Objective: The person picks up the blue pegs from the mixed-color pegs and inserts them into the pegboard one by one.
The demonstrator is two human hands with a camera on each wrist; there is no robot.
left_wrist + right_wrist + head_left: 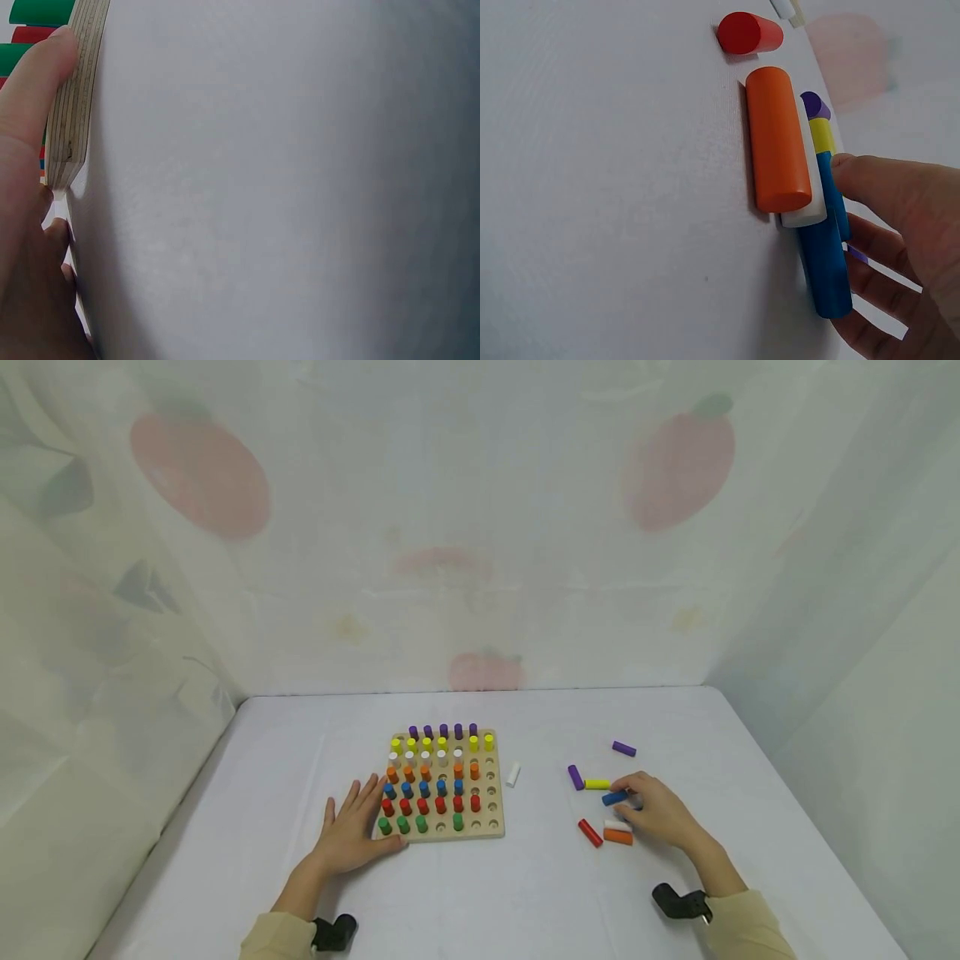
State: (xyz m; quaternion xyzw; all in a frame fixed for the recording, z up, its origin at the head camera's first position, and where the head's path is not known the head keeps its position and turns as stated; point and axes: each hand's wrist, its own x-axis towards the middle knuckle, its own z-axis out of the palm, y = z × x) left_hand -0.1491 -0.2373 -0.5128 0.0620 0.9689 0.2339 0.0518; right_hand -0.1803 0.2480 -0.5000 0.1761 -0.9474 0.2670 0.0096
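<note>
A wooden pegboard [480,832] carries rows of colored pegs, with bare holes at its right side. My left hand [348,833] rests against its front left corner, fingers spread along the left side and thumb on the front edge; the left wrist view shows the thumb [56,64] against the layered wood. On the right, my right hand [656,810] pinches a blue peg [614,798] between thumb and fingers, low over the table. A second blue peg [826,274] lies below the hand, mostly hidden in the head view.
Near my right hand lie a white peg [617,825], an orange peg [618,837], a red peg [590,833], a yellow peg [597,784] and purple pegs [575,777]. Another white peg [513,774] lies just right of the board. The table [487,902] meets a curtain behind.
</note>
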